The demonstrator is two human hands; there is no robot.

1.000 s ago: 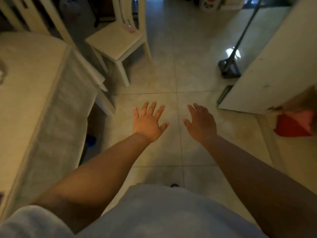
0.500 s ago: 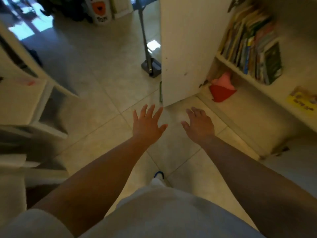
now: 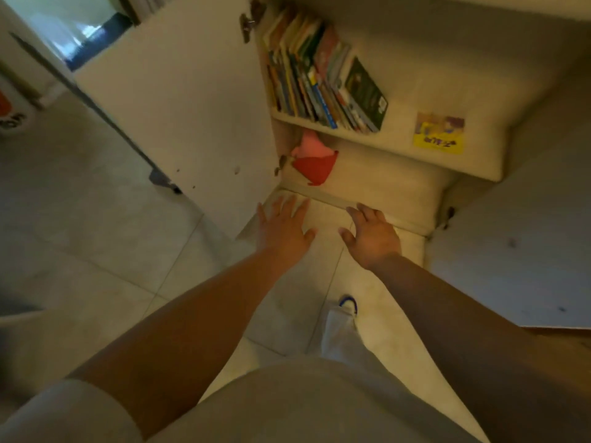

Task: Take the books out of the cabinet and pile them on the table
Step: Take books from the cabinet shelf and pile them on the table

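Both hands, left hand [image 3: 283,228] and right hand [image 3: 372,236], are reaching out spread and empty, readying for the books [image 3: 323,78] leaning on the cabinet [image 3: 399,139] shelf, upper centre.

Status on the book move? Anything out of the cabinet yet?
Done: the cabinet door stands open. In hand: nothing; left hand and right hand are open and empty, held out below the shelves. Left: the row of books on the upper shelf and the yellow book lying flat beside it. The table isn't in view.
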